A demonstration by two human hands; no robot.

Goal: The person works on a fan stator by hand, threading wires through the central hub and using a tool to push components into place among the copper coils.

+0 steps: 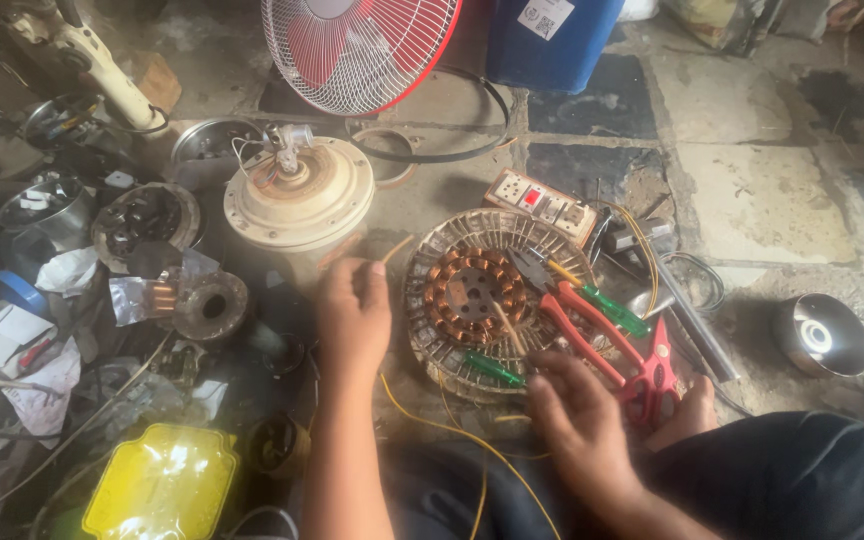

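On the floor (752,190) lies a round motor stator (482,300) with copper coils, red-handled pliers (577,325) resting across it. The left hand (352,315) hovers just beside its left rim, fingers (357,272) curled — whether they pinch the yellow wire (472,440) is unclear. The right hand (582,420) touches the stator's near edge, beside red scissors (657,375). A cream fan motor housing (299,195) stands behind the left hand.

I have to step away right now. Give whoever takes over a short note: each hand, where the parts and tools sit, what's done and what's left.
Left hand: loosely curled beside the stator, pinching a thin wire as far as I can tell.
Right hand: open, fingers at the stator's near rim by the red pliers.
Red scissors and green screwdrivers lie to the right.
Cream motor housing sits apart behind.
Done: motor opened, copper coils exposed.
Left: yellow wire loose; housing off.
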